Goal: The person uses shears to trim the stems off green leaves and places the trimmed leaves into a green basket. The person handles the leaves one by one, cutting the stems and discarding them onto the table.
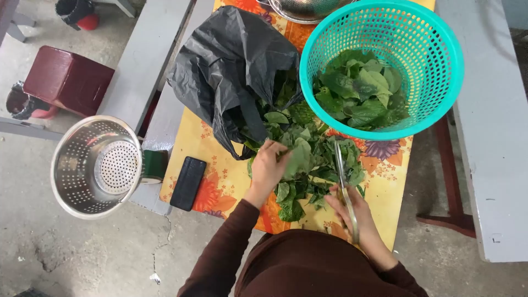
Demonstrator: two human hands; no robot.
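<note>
A pile of green leafy stems (311, 165) lies on the yellow flowered tablecloth (228, 179), spilling from a black plastic bag (234, 66). My left hand (269, 168) grips a bunch of the leaves at the pile's left side. My right hand (352, 212) holds a pair of scissors (342, 181), blades pointing away from me into the greens. A teal plastic basket (437, 52) at the upper right holds loose picked leaves (360, 96).
A steel colander (96, 165) sits at the left, off the table's corner. A black phone (188, 183) lies on the cloth near the left edge. Grey benches (489, 137) flank the table; a dark red stool (69, 80) stands far left. Another steel bowl (308, 11) is at the top.
</note>
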